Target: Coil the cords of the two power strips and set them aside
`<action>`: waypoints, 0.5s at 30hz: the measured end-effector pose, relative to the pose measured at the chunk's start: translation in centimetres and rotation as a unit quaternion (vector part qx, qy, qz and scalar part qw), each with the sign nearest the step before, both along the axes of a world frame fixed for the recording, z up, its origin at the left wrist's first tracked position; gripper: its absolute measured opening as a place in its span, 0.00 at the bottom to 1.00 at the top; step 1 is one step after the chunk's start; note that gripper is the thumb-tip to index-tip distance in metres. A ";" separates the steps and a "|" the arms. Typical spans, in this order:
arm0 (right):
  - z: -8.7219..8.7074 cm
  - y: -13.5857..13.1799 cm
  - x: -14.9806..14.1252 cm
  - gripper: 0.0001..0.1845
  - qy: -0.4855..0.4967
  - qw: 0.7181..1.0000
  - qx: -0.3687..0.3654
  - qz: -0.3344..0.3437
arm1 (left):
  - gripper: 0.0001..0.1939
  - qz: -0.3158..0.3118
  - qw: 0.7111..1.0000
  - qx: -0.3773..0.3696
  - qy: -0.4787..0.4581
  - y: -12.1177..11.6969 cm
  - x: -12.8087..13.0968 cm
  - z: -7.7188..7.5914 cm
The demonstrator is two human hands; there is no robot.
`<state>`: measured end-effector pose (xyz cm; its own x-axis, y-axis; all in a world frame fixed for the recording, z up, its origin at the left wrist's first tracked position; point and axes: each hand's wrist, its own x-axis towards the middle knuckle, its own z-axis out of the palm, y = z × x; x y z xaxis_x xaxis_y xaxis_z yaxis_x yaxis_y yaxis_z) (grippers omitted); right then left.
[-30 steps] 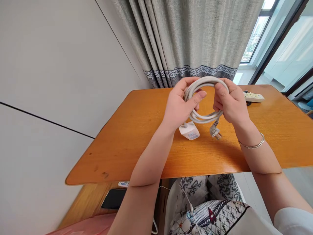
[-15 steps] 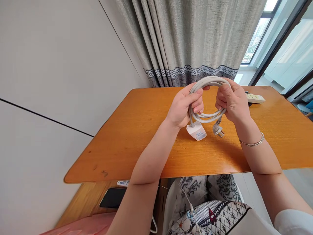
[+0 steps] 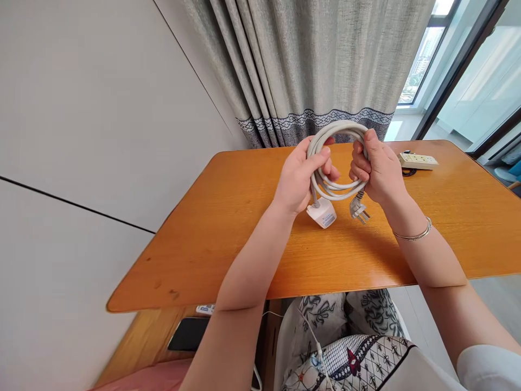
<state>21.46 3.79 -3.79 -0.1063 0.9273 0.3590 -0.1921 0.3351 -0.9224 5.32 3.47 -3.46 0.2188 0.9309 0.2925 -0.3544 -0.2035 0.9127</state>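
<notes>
A white power cord, wound into a round coil of several loops, is held up over the wooden table. My left hand is closed on the coil's left side, thumb across the front. On the opposite side my right hand grips the loops with its thumb up and fingers curled. Below my left hand hangs the cord's white block-shaped end, with a label on its face. The plug dangles under my right hand, its metal prongs pointing down and right.
A cream power strip with a dark cord lies at the far right of the wooden table. Below the table's left front edge, a black phone rests on a lower wooden surface. A grey curtain hangs behind the table.
Both hands and the coil have shifted slightly left in view. My right thumb has moved up along the coil. More of the power strip shows beside my right hand.
</notes>
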 end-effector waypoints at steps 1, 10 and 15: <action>0.1 0.0 0.1 0.33 -0.006 1.000 0.004 -0.014 | 0.19 0.010 0.999 0.031 0.018 0.3 -0.1 -0.4; 0.1 0.5 2.2 0.31 -0.023 0.996 0.076 -0.036 | 0.33 0.027 0.978 0.171 0.120 1.6 -0.7 -1.5; 0.3 -0.4 1.6 0.31 -0.064 0.996 0.067 0.015 | 0.28 0.007 0.985 0.132 0.114 0.6 -1.3 -0.1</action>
